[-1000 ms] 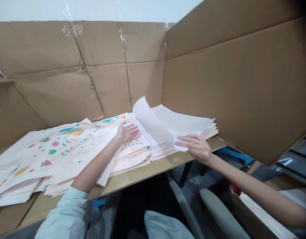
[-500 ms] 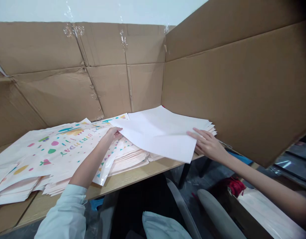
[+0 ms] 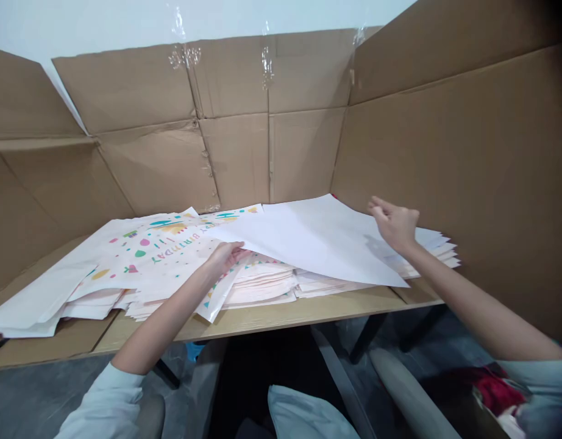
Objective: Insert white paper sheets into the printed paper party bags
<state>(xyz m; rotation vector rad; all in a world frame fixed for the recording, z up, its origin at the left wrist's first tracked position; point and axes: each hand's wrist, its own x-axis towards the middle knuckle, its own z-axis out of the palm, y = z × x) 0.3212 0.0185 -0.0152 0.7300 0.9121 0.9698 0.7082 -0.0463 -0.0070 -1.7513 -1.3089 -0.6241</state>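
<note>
Fingers of the right hand curl loosely in the air, gripping nothing, just above a large white sheet of paper. The left hand sits at that sheet's lower left edge, its fingertips partly out of sight, so I cannot tell whether they pinch the paper or merely rest there. The sheet lies slanted across the pile, its far side hidden by nothing but its near corner drooping towards the table. To the left spread printed sheets with confetti shapes and slanted birthday lettering, the rest of the words hard to read from here. A stack of pale peach sheets shows beneath the left wrist, and a second stack pokes out under the white sheet on the right; how many layers each holds cannot be counted. A cardboard wall rises behind the table. Below it, a crumpled red cloth is only partly visible at the lower right.
</note>
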